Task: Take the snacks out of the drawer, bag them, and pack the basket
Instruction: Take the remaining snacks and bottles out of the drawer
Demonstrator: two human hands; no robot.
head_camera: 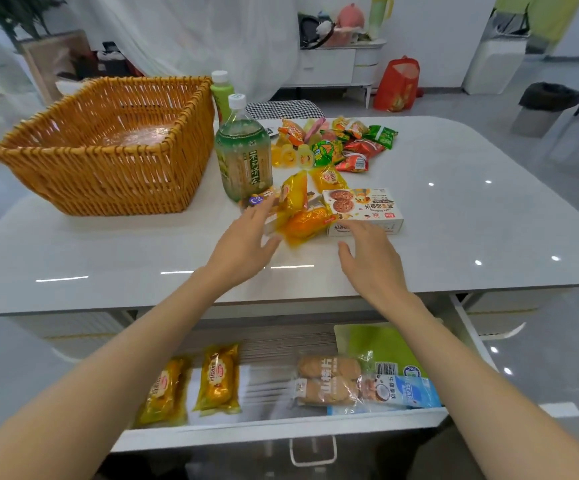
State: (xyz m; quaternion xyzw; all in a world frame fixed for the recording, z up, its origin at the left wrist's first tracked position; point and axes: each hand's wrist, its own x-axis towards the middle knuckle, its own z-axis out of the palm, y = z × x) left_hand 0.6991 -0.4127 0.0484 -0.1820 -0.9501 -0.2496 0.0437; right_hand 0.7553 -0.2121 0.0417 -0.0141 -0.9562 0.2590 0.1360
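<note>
On the white table (454,220) lie yellow snack packs (301,216) beside a cookie box (364,209). My left hand (246,240) reaches over the table with straight fingers at the packs' left edge. Beside it, my right hand (371,251) hovers open at the box's near side. Neither hand holds anything. A wicker basket (108,147) stands at the back left. Below, the open drawer (281,431) holds two yellow cake packs (191,386), a clear biscuit pack (326,379), a blue packet (402,393) and a green pouch (378,341).
A green tea bottle (243,157) and a second bottle (222,91) stand right of the basket. A pile of small colourful snack packets (336,143) lies farther back. A checked chair cushion (284,109) sits behind the table.
</note>
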